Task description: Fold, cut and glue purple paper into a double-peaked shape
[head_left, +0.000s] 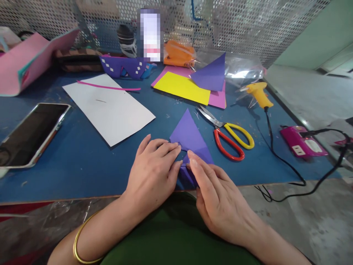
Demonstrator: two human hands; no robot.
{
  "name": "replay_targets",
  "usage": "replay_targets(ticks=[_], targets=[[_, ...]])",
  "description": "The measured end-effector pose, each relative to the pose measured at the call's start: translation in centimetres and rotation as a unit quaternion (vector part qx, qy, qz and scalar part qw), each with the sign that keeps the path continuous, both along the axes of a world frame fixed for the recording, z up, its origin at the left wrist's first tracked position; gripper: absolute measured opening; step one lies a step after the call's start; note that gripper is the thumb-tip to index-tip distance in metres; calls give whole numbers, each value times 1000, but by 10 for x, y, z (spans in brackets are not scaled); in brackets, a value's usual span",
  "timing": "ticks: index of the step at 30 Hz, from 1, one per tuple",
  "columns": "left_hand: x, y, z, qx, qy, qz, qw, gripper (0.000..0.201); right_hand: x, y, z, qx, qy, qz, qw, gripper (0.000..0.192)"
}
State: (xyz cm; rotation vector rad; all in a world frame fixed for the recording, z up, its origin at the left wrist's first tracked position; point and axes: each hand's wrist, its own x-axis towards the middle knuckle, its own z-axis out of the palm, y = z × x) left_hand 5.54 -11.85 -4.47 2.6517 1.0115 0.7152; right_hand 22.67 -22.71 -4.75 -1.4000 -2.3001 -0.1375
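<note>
A folded piece of purple paper (189, 133) lies at the table's front edge, its pointed tip facing away from me. My left hand (154, 169) grips its left side, thumb and fingertips closed on the fold. On the other side, my right hand (220, 198) pinches the near part of the same paper, with the index fingertip close to the left fingers. The hands hide much of the paper's near end. Just right of it lie scissors (218, 124) with one red and one yellow handle, blades partly apart. A white sheet (113, 114) rests left of the paper.
Behind are yellow paper (182, 88), another purple piece (212, 75) and a purple mask (129, 68). A phone (33, 134) lies left. At right, a yellow glue gun (259, 94) has a cord trailing past a magenta power box (302, 141). Perforated metal (96, 22) borders the back.
</note>
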Motion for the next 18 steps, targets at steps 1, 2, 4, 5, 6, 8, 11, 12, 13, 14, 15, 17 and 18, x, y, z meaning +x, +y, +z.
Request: replay_targets(ticks=[1,2,4,5,6,8,11,12,13,14,15,17,18], targets=[[0,-1,0,0,1,1,1000,30,0,0,0,-1,-3,2,1000,71],[-1,-1,0,0,2,1,1000,30,0,0,0,-3,-7,5,1000,71],[-2,-1,0,0,8,-2,1000,31,0,0,1,-10,-14,10,1000,72],[-2,-1,1,1,12,-3,1000,31,0,0,2,-15,-12,11,1000,72],[-2,-1,1,2,15,-5,1000,31,1,0,3,-22,-4,9,1000,73],[-1,0,2,4,17,-9,1000,30,2,-1,4,-35,29,-12,999,72],[0,1,2,7,17,-12,1000,30,5,-3,4,-26,71,-57,996,65],[0,1,2,8,18,-12,1000,30,6,-3,4,-16,69,-68,995,61],[0,1,2,10,18,-12,1000,30,6,-3,3,-4,61,-73,996,58],[0,1,2,13,17,-11,1000,30,7,-2,2,4,48,-72,996,54],[0,1,1,15,17,-10,1000,30,7,-2,1,7,33,-66,997,49],[0,1,0,18,16,-8,1000,29,6,-1,0,3,3,-46,999,43],[0,1,0,18,17,-8,1000,29,6,-1,-1,-1,-10,-38,999,42]])
